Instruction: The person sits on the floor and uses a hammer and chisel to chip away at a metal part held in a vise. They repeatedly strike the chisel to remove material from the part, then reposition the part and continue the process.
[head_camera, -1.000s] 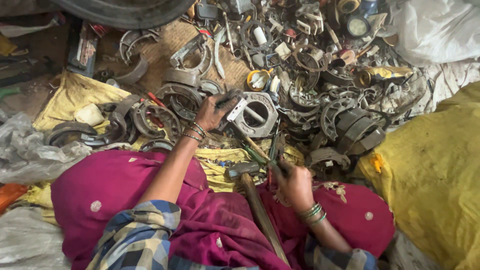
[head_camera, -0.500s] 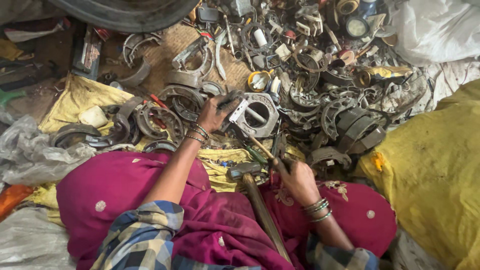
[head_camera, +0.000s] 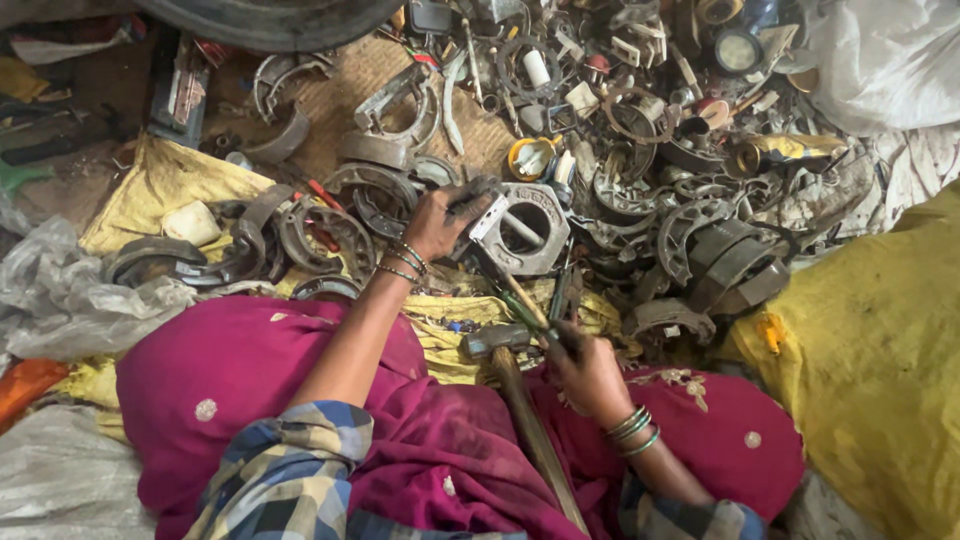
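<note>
My left hand grips the edge of a grey metal housing with a round hole, lying on the ground ahead of my knees. My right hand is closed around a thin tool with a green handle, whose tip points up toward the housing. A hammer with a wooden handle lies across my lap in magenta cloth, its head just left of my right hand. Bangles sit on both wrists.
A heap of curved brake shoes, rings and scrap metal parts covers the ground ahead. Yellow sacks lie at right, a yellow cloth and clear plastic at left, a tyre at top.
My left hand has stayed on the metal housing. My right hand with the thin tool has shifted slightly; the view has moved a little.
</note>
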